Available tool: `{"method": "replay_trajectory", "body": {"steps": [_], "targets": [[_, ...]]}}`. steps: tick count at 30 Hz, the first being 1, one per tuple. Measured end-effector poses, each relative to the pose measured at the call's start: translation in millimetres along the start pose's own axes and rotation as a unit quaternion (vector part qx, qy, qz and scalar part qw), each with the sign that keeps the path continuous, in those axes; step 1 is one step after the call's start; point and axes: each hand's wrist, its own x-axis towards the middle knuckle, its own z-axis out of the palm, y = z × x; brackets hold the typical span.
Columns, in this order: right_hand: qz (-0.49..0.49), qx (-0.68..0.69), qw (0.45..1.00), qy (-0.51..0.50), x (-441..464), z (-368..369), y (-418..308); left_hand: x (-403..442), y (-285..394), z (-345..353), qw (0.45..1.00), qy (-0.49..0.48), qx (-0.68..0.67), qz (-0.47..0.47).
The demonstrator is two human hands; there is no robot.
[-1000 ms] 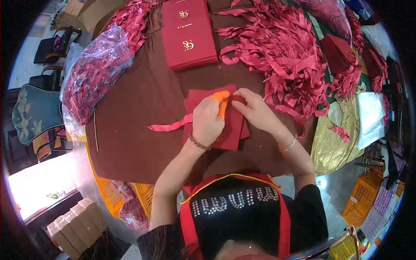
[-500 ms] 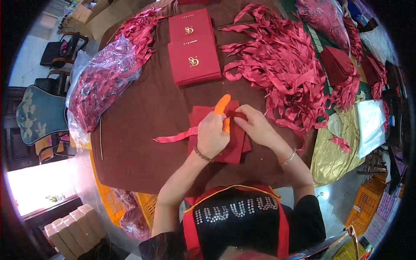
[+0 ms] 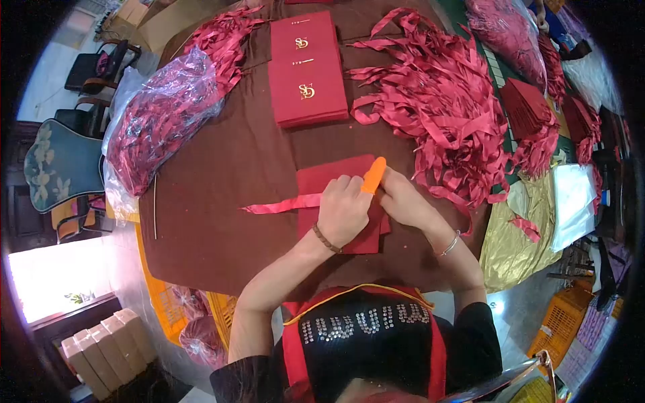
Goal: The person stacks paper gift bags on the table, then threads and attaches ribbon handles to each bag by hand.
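Observation:
Flat dark red card pieces lie slightly fanned on the brown cloth before me, partly under both hands. My left hand is closed over them, an orange finger cover showing at its fingertips. A pinkish red ribbon runs out leftward from beneath that hand, its free end on the cloth. Close against the left fingertips, my right hand is closed with bent fingers. What its fingertips pinch is hidden. Farther back lies a stack of red cards with gold lettering.
Loose red ribbons are heaped at the right of the brown-covered table. A clear plastic bag of ribbons lies at the left. Beyond the right edge are ribboned red card stacks and gold wrapping. A chair stands left.
Both hands have shifted slightly right, and the left has rotated over the right fingertips. The dark red strip seen at the right fingertips is now hidden. The ribbon's tail still points left.

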Motion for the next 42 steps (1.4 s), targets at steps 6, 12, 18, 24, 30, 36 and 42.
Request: {"method": "replay_trajectory", "body": {"steps": [6, 12, 18, 24, 30, 36, 42], "targets": [[0.007, -0.083, 0.996, -0.032, 1, -6, -5, -7, -6, -5, 0.987, -0.021, -0.088, -0.132], [-0.015, -0.047, 0.999, 0.011, 0, -8, -16, -5, -9, -20, 0.992, -0.037, -0.046, -0.109], [0.004, -0.044, 0.999, 0.006, -4, -12, -24, 6, -9, -31, 0.997, 0.066, 0.01, -0.045], [-0.055, -0.03, 0.998, -0.003, -4, -6, -26, 7, -18, -41, 0.997, -0.05, -0.014, -0.058], [-0.054, -0.059, 0.997, 0.004, -6, -7, -30, 15, -25, -49, 0.97, -0.123, -0.192, -0.089], [-0.058, -0.051, 0.997, -0.022, -6, -8, -35, 46, -48, -56, 0.827, -0.282, -0.426, -0.234], [-0.048, -0.057, 0.997, -0.03, -4, -10, -28, 60, -57, -40, 0.841, -0.377, -0.359, -0.148]]}}
